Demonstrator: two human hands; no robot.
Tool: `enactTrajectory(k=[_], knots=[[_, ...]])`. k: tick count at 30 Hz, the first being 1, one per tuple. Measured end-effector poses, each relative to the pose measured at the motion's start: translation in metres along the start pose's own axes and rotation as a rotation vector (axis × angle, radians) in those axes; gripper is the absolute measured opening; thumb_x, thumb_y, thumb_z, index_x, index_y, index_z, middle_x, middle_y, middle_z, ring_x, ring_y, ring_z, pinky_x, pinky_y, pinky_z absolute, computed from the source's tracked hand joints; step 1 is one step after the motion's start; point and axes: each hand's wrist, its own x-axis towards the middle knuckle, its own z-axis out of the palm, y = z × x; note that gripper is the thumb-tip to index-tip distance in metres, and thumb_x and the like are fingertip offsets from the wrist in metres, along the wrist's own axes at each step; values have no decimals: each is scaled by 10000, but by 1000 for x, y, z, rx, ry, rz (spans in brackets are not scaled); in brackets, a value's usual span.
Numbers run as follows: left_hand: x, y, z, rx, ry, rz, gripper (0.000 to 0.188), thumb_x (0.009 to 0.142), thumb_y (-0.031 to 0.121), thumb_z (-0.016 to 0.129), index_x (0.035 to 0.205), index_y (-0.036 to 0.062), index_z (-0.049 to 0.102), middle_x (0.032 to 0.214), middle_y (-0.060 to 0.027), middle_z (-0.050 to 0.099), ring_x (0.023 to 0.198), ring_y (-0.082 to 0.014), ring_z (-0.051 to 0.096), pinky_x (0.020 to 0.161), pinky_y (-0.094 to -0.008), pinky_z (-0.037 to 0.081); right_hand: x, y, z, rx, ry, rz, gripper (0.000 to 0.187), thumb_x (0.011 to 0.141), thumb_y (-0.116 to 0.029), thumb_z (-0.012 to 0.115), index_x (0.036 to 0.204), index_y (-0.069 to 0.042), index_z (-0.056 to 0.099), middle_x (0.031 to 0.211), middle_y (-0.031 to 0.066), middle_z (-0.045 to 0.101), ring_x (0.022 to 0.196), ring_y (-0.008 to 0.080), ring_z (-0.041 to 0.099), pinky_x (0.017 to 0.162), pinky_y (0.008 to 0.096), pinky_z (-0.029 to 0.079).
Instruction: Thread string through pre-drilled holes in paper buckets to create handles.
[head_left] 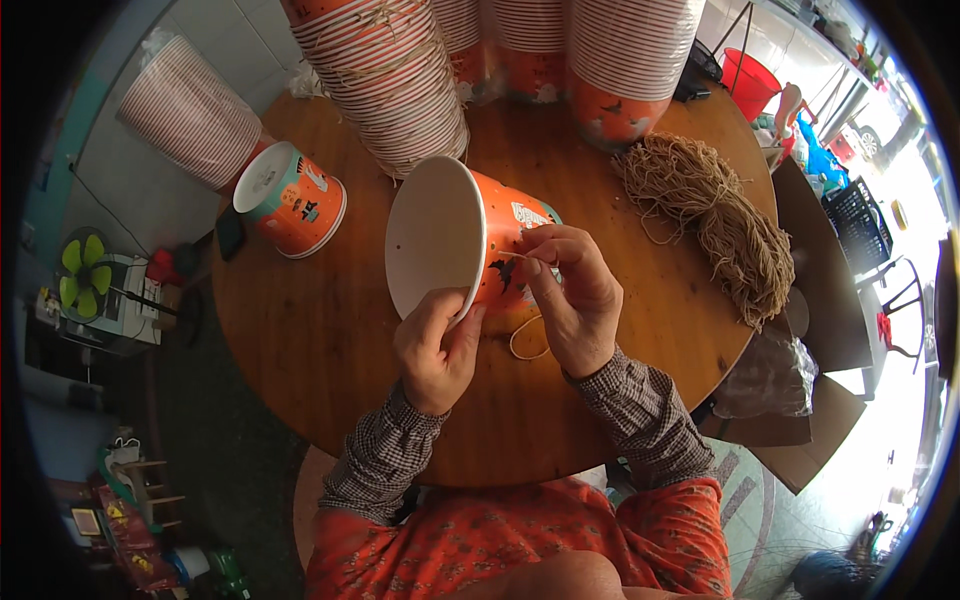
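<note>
A paper bucket, orange outside with dark bat prints and white inside, is tilted on its side above the table with its mouth facing left. My left hand grips its near rim, thumb outside and fingers curled around the edge. Against the printed wall, my right hand pinches a thin tan cord between thumb and forefinger. Below the bucket a loop of cord shows; whether it joins the pinched piece is hidden. A skein of tan twine lies at the right of the table.
Beyond the bucket rises a tall nested stack of buckets with cords hanging on it. Wrapped stacks stand at the back, another stack at the left. One bucket sits upside down on the round wooden table. Cardboard boxes flank the right edge.
</note>
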Motion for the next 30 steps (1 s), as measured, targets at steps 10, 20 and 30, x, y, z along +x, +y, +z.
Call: enactTrajectory(k=[10, 20, 30], knots=[[-2, -1, 0, -18, -28, 28, 87, 879, -25, 622, 957, -47, 590, 873, -118, 626, 746, -180, 607, 645, -257, 476, 1, 1, -3, 4, -12, 34, 93, 828, 45, 637, 890, 3, 582, 987, 89, 613, 863, 149, 584, 763, 273, 489], [-3, -1, 0, -22, -44, 59, 102, 869, -34, 624, 966, -47, 593, 878, -121, 630, 755, -198, 620, 663, -268, 486, 3, -1, -4, -56, -30, -18, 111, 814, 51, 650, 890, 4, 584, 977, 85, 607, 828, 137, 585, 737, 259, 497], [12, 16, -9, 344, -70, 296, 202, 795, 11, 695, 985, 3, 627, 825, -108, 653, 699, -265, 635, 627, -353, 501, 2, 3, -6, -193, -98, 28, 124, 808, 22, 695, 911, 4, 630, 892, 71, 590, 747, 133, 600, 671, 254, 508]])
